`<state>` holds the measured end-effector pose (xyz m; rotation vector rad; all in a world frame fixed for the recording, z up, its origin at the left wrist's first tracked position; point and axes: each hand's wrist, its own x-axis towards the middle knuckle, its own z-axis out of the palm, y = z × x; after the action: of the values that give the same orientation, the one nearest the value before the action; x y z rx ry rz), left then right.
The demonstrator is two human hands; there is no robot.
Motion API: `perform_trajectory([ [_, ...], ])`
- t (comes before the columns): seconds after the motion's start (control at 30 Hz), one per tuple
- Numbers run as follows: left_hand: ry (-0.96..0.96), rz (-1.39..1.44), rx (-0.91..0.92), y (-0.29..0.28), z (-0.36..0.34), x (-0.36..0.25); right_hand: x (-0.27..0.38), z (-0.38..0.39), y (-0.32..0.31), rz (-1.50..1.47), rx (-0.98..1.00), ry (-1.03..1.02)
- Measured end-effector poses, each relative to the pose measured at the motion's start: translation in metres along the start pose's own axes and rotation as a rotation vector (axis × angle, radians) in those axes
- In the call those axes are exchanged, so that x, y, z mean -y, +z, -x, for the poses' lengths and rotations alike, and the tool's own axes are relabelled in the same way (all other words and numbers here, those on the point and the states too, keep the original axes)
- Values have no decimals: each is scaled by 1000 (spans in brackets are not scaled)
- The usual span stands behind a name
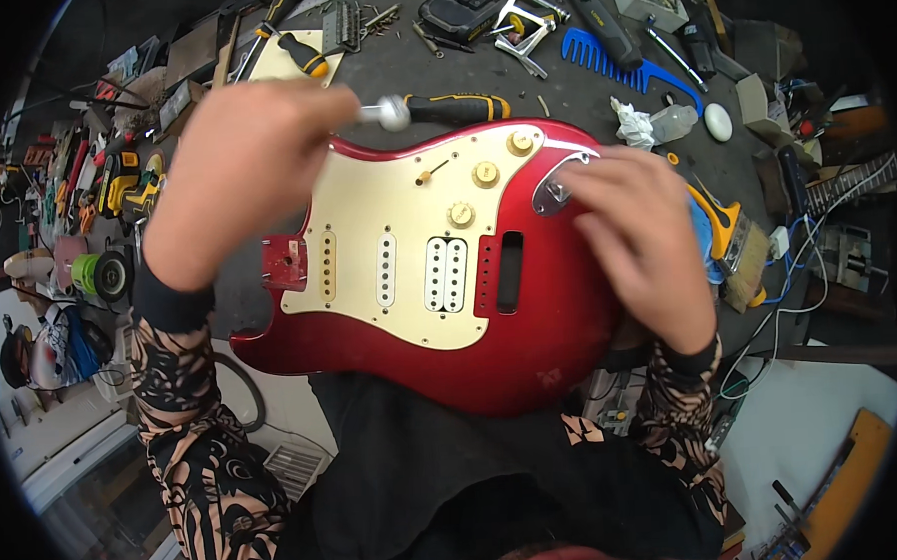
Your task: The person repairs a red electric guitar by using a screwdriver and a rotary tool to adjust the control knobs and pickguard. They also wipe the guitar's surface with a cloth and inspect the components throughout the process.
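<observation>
Dark bench (430, 76): cluttered along the far side and right. Red guitar body (552, 361): face up at the near edge, against the apron; no neck, bridge or strings visible on it. Cream pickguard (350, 209): in place, pickups, knobs and switch mounted; assembly looks partial. Left hand (253, 168): above the upper left of the body, fingers curled tightly round a blurred tool. Right hand (647, 236): over the body's right end, fingers spread and loosely bent; cannot tell whether the tips grip anything. Blue comb (599, 63): well beyond the body. Screwdriver (461, 107): just beside the far edge, crowding that side. Metal jack plate (550, 193): sits at its recess, partly hidden by fingers; fastening cannot be judged. Crumpled tissue (632, 122): near the right hand. Held tool (393, 113): round pale end, type unclear.
</observation>
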<state>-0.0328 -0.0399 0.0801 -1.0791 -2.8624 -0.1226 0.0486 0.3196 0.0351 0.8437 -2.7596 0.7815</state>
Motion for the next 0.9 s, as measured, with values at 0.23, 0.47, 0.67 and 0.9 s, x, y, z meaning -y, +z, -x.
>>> perform_trajectory([
  [0.23, -348, 239, -148, 43, 10, 81, -29, 98, -8, 333, -19, 408],
  [0.47, -7, 16, -580, 54, 4, 90, -70, 99, -6, 343, -101, 485],
  [0.67, -179, 499, -525, 45, 87, 72, -8, 35, -39, -512, -751, 465],
  [0.9, -284, 722, -540, 60, 140, 51, 67, -64, 59, 146, -23, -89],
])
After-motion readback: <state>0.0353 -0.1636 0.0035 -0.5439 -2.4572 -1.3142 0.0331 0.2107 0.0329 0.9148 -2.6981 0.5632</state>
